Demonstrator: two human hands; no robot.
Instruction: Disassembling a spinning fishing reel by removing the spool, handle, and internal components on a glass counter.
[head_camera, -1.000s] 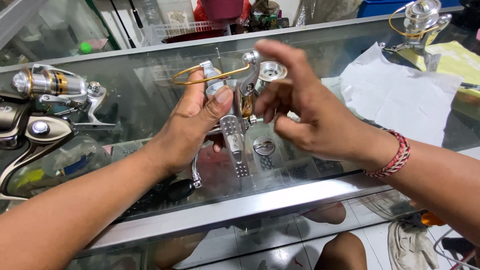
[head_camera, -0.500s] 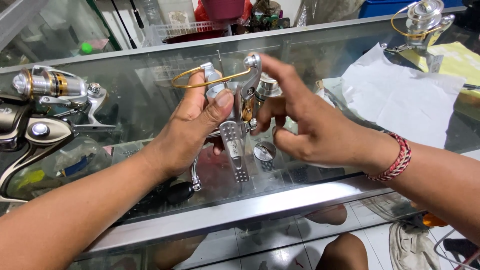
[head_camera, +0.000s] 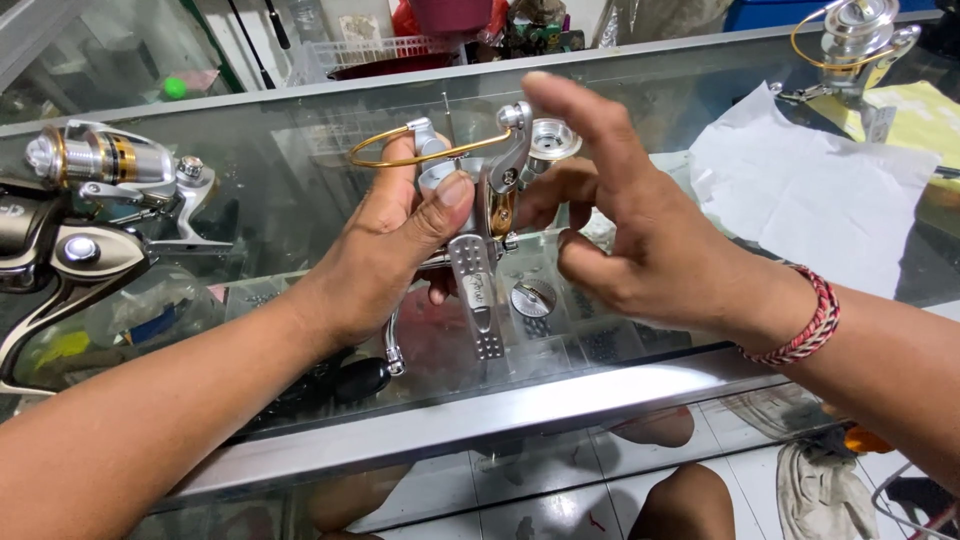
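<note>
Here the left hand (head_camera: 385, 255) grips a silver spinning reel (head_camera: 470, 215) above the glass counter (head_camera: 300, 215), fingers wrapped around the body and the thumb pressed flat on its upper side. The reel's foot points down toward the counter, and its gold bail wire (head_camera: 415, 155) arcs out to the left over the knuckles. The right hand (head_camera: 640, 240) sits just beside the reel on its right, fingers spread wide and half curled, the index finger raised above the silver spool (head_camera: 550, 140); the lower fingers reach in behind the reel body, and I cannot tell whether they touch it. A red and white braided bracelet (head_camera: 805, 325) circles the right wrist.

A small round silver cap (head_camera: 530, 298) lies on the glass just below the reel. At the far left rest 2 more reels, 1 silver and gold (head_camera: 105, 165) and 1 grey (head_camera: 60, 255). A sheet of white paper (head_camera: 810, 195) lies on the right, and another reel with a gold bail (head_camera: 855, 40) stands at the top right corner.
</note>
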